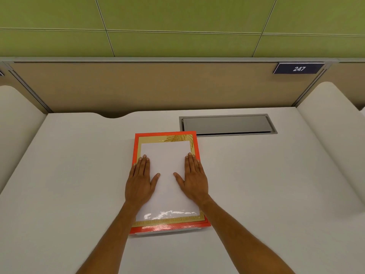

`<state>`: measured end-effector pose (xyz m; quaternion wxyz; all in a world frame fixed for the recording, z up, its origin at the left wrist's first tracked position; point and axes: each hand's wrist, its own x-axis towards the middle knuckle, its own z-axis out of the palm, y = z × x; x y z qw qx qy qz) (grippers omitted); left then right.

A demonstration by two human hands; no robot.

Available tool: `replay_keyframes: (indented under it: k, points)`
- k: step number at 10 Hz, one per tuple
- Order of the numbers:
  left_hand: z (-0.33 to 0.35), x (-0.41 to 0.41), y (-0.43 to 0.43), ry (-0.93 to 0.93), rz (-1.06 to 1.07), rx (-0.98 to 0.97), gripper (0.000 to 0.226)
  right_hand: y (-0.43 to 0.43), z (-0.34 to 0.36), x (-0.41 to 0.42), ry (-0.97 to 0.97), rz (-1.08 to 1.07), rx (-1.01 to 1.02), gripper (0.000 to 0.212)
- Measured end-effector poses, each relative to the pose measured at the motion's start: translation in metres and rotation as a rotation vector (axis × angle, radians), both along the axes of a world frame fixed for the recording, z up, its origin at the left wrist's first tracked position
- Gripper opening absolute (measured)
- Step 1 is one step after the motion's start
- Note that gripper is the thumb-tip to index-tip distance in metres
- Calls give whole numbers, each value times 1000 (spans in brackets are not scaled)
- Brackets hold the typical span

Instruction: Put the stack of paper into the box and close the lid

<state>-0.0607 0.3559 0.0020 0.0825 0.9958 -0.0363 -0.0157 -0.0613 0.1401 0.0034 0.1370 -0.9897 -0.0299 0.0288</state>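
A flat red box (pixel 167 228) lies in the middle of the white desk (pixel 276 184), its long side running away from me. Its top has a gold leaf-pattern border around a white rectangle (pixel 167 161). The near end of that white area shines like the glossy red rim, so it looks like the lid's own face, and the lid appears shut. No separate stack of paper shows. My left hand (pixel 141 179) lies flat, palm down, on the left of the top. My right hand (pixel 194 178) lies flat on the right. Neither hand holds anything.
A grey metal cable flap (pixel 227 125) is set into the desk just behind and right of the box. A tan divider panel (pixel 158 86) closes the back, carrying a dark plate reading 247 (pixel 298 68). Curved white side walls rise at both desk ends.
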Motion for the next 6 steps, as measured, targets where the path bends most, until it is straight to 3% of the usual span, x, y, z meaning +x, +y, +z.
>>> replay_keyframes:
  k: [6]
  points:
    - [15,-8,-36,-25,66,-119,90,-44,21,-5,6,17,41,80]
